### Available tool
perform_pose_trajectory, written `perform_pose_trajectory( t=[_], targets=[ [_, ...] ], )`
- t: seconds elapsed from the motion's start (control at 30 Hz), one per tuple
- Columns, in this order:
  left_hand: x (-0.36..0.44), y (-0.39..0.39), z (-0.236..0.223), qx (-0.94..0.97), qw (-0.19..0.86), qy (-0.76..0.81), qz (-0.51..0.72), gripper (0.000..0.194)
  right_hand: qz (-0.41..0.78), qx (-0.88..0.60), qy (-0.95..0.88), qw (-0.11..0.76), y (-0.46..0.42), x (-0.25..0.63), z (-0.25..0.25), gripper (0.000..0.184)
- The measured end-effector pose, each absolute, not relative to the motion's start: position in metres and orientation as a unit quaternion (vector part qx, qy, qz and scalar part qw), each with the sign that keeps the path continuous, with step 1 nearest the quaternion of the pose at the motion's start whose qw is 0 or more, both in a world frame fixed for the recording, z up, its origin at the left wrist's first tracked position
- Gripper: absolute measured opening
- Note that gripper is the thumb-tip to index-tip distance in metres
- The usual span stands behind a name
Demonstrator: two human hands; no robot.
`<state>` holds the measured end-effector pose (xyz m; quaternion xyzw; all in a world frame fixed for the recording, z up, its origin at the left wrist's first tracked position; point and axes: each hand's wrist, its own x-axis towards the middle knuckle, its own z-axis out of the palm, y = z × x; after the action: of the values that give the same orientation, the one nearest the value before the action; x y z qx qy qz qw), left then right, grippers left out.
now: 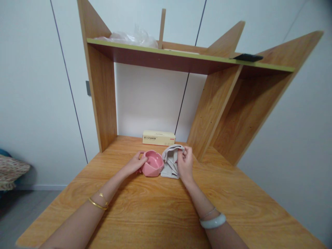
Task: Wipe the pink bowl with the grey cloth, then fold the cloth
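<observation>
A pink faceted bowl, like an ashtray (152, 169), rests on the wooden desk in the head view. My left hand (137, 163) grips its left side, with the thumb over the rim and the other fingers outside. Just to the right, my right hand (185, 162) pinches the upper edge of a grey cloth (169, 166). The cloth is bunched and partly lifted, and its lower folds lie on the desk against or very near the bowl's right side. Some fingertips of the right hand are hidden by the fabric.
Behind the bowl stands a long cream box (158, 138) with printed characters. A wooden shelf unit (103, 90) rises from the desk (145, 214). On its upper shelf lie clear plastic bags (135, 37) and a flat black object (248, 57).
</observation>
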<state>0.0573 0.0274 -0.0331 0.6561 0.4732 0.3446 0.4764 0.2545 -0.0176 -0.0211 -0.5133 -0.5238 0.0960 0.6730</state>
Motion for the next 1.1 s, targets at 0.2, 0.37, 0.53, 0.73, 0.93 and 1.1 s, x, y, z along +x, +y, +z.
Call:
perform_pose_trajectory(
  t=[0.2, 0.37, 0.53, 0.73, 0.93, 1.1],
  targets=[
    [0.06, 0.026, -0.032, 0.678, 0.439, 0.457, 0.372, 0.042, 0.089, -0.505, -0.602, 0.612, -0.02, 0.245, -0.02, 0.015],
    [0.062, 0.027, -0.033, 0.724, 0.351, 0.448, 0.389, 0.043, 0.065, -0.532, -0.702, 0.469, -0.02, 0.239, -0.025, 0.017],
    [0.069, 0.017, -0.028, 0.751, 0.316, 0.414, 0.407, 0.041, 0.082, -0.533, -0.696, 0.474, -0.018, 0.242, -0.027, 0.04],
    [0.075, 0.005, -0.025, 0.767, 0.284, 0.406, 0.408, 0.04, 0.013, -0.626, -0.62, 0.472, -0.004, 0.246, -0.044, 0.034],
    [0.077, 0.004, -0.026, 0.795, 0.257, 0.362, 0.413, 0.044, 0.082, -0.671, -0.617, 0.404, 0.0, 0.253, -0.05, 0.074],
    [0.079, 0.003, -0.025, 0.816, 0.234, 0.354, 0.392, 0.05, 0.081, -0.679, -0.637, 0.357, 0.0, 0.255, -0.051, 0.055]
  ],
)
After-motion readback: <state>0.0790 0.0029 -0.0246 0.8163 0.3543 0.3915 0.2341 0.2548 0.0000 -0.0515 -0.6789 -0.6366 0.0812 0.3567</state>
